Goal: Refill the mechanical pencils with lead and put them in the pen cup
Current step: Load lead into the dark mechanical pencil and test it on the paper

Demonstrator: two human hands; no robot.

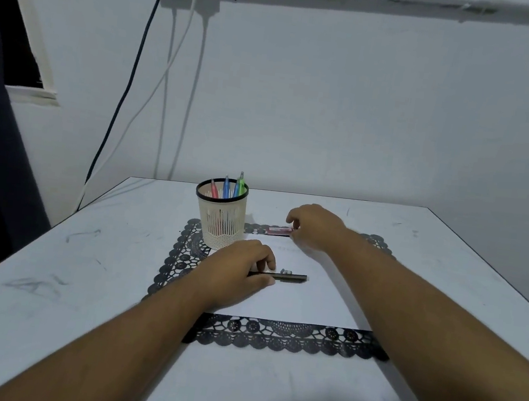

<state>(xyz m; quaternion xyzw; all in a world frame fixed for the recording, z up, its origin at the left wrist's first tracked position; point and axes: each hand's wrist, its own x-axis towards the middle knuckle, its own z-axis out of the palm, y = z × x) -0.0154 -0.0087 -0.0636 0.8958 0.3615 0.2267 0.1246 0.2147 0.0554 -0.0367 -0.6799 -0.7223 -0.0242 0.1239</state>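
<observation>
White wall and hanging cables (133, 61) back a pale table (47, 273) bearing a black lace mat (273, 334) with a white sheet on it. At the mat's far left stands a cream pen cup (220, 220) holding pink, blue and green pencils (226, 187). Nearer, the left hand (237, 272) pinches a dark pencil (290, 277) lying flat on the sheet, a small grey bit beside it. Farther back, the right hand (314, 228) has curled fingers touching the end of a pink lead case (279, 231) on the mat.

White table (80, 277), black lace mat (273, 336)
</observation>
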